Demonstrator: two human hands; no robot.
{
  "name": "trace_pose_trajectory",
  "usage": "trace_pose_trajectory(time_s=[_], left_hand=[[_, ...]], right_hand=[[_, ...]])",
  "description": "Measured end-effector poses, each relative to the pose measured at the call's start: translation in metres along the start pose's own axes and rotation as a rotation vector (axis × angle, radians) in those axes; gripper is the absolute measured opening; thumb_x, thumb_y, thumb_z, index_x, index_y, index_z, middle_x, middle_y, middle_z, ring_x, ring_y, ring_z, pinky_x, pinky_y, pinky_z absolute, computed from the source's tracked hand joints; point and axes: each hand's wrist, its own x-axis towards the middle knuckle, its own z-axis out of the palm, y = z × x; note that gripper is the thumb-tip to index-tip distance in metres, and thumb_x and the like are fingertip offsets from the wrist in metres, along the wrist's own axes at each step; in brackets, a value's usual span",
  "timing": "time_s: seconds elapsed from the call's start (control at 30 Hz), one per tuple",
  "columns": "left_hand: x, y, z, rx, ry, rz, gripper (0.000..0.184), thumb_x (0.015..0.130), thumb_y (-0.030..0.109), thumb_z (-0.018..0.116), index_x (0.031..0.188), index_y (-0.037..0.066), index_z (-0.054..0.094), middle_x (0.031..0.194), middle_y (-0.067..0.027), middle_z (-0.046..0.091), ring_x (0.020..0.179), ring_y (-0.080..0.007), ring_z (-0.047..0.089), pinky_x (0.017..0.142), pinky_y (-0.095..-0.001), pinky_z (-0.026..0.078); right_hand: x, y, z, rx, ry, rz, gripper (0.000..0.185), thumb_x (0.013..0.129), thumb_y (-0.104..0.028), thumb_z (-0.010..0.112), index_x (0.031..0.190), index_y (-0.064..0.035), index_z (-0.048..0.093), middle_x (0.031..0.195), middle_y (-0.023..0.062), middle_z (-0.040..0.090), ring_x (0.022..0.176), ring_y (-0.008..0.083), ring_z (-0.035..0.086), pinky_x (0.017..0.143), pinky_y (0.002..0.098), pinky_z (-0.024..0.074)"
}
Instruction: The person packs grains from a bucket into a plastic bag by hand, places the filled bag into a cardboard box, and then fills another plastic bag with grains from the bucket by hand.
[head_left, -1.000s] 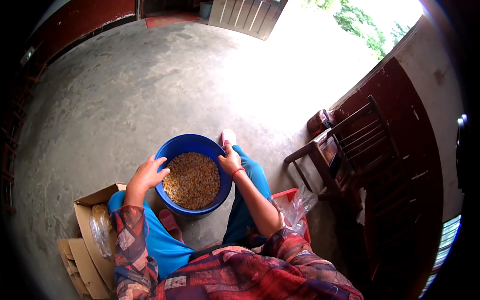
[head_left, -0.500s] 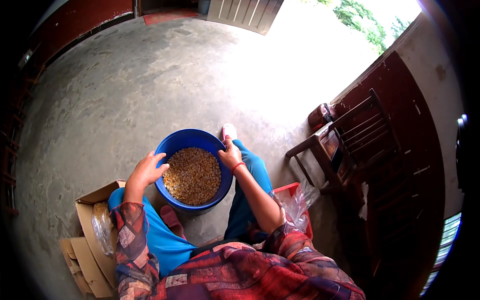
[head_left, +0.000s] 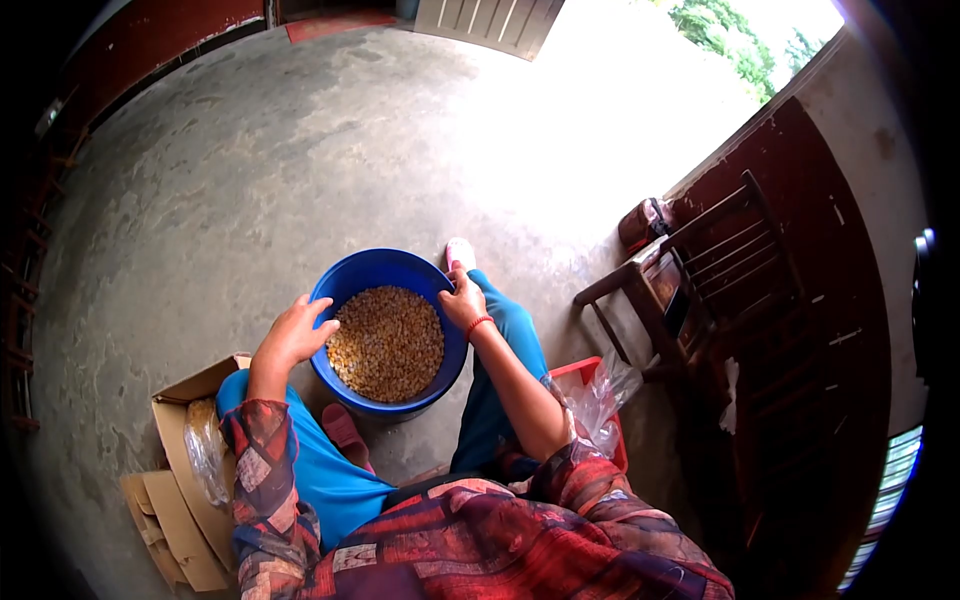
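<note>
A round blue bucket stands between my knees, tilted slightly so its inside shows. Yellow-brown kernels cover its bottom. On the bucket's left side, my left hand grips the rim, thumb over the inside and fingers along the edge. My right hand, with a red band at the wrist, is closed on the right rim. The fingers on the outer side of the bucket are partly hidden.
An open cardboard box with a plastic-wrapped item is at my left. A red container holding clear plastic sits right, near a wooden chair. A door panel is ahead.
The bucket and both hands appear slightly higher in the view, while the door panel has shifted up too. Both hands keep their hold on the rim.
</note>
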Motion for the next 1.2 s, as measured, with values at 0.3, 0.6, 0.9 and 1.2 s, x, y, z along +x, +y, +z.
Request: trace_pose_trajectory(time_s=[0.3, 0.6, 0.9, 1.2], left_hand=[[-0.0007, 0.0023, -0.0019, -0.010, 0.003, 0.007, 0.044, 0.076, 0.031, 0.056, 0.113, 0.007, 0.052, 0.117, -0.0226, 0.045, 0.107, -0.0346, 0.045, 0.090, -0.0378, 0.037], [-0.0002, 0.0018, -0.0014, -0.014, 0.006, 0.002, 0.043, 0.076, 0.032, 0.056, 0.113, 0.008, 0.052, 0.116, -0.0227, 0.045, 0.107, -0.0347, 0.046, 0.090, -0.0379, 0.038], [-0.0003, 0.0022, -0.0014, -0.010, 0.013, 0.005, 0.043, 0.076, 0.032, 0.056, 0.112, 0.008, 0.052, 0.116, -0.0222, 0.045, 0.107, -0.0346, 0.046, 0.090, -0.0377, 0.037], [0.0024, 0.0025, -0.0010, -0.059, 0.038, 0.003, 0.040, 0.081, 0.036, 0.050, 0.109, 0.007, 0.054, 0.110, -0.0213, 0.050, 0.101, -0.0344, 0.049, 0.086, -0.0379, 0.040]], right_hand=[[-0.0042, -0.0062, -0.0044, 0.021, -0.017, 0.014, 0.032, 0.067, -0.014, 0.055, 0.097, -0.0028, 0.053, 0.092, 0.0177, 0.060, 0.088, 0.0299, 0.058, 0.079, 0.0346, 0.0442], [-0.0032, -0.0047, -0.0034, 0.020, -0.017, 0.015, 0.032, 0.067, -0.015, 0.055, 0.097, -0.0038, 0.054, 0.092, 0.0176, 0.060, 0.088, 0.0294, 0.058, 0.079, 0.0343, 0.0443], [-0.0025, -0.0042, -0.0032, 0.022, -0.028, 0.021, 0.033, 0.066, -0.015, 0.055, 0.097, -0.0042, 0.054, 0.092, 0.0177, 0.060, 0.087, 0.0293, 0.058, 0.079, 0.0340, 0.0445], [-0.0032, -0.0032, -0.0040, 0.060, -0.029, 0.040, 0.032, 0.066, -0.016, 0.055, 0.097, -0.0056, 0.054, 0.091, 0.0156, 0.061, 0.086, 0.0272, 0.059, 0.078, 0.0325, 0.0451]])
